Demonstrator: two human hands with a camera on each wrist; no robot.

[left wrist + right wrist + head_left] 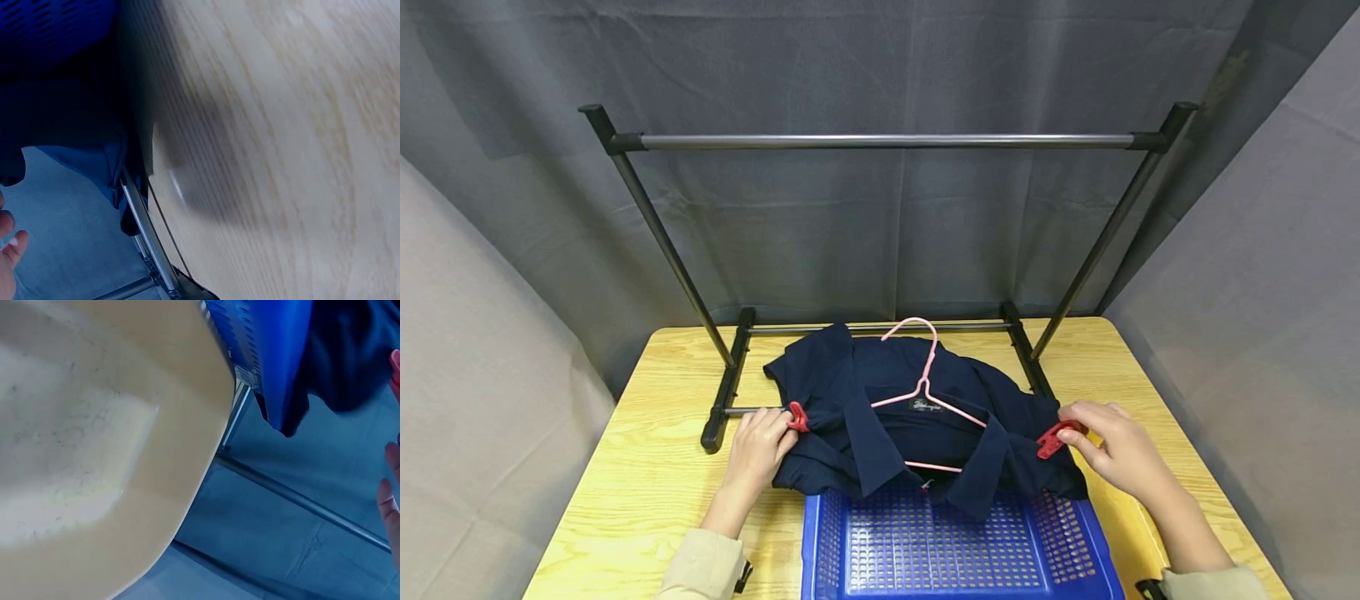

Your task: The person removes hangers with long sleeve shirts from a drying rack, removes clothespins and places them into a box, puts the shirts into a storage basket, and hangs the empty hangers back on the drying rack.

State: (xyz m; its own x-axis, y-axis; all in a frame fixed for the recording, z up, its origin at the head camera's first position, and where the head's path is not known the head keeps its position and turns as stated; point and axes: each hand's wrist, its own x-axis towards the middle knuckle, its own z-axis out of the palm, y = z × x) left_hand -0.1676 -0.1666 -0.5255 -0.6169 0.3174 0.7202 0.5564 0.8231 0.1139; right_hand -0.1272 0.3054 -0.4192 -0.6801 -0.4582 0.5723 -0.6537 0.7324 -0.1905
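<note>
the left hand (762, 443) pinches a red clip (799, 418), the right hand (1112, 443) pinches another clip (1050, 443); the shirt (820, 375) covers the far edge of the basket (940, 554).

light wood-grain table (625, 483), rounded far corners, black-and-grey rack (880, 142) standing toward far edge, blue basket (811, 550) in front, yellow item (1131, 533) just beside its right side, partly hidden

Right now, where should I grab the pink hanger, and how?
Probably best by the neck, just under the hook of the pink hanger, pinched from above. That part is uncovered, while its sloping arms run under the dark shirt. The left hand holds the left red clip, the right hand the right red clip, so the middle looks free.
</note>
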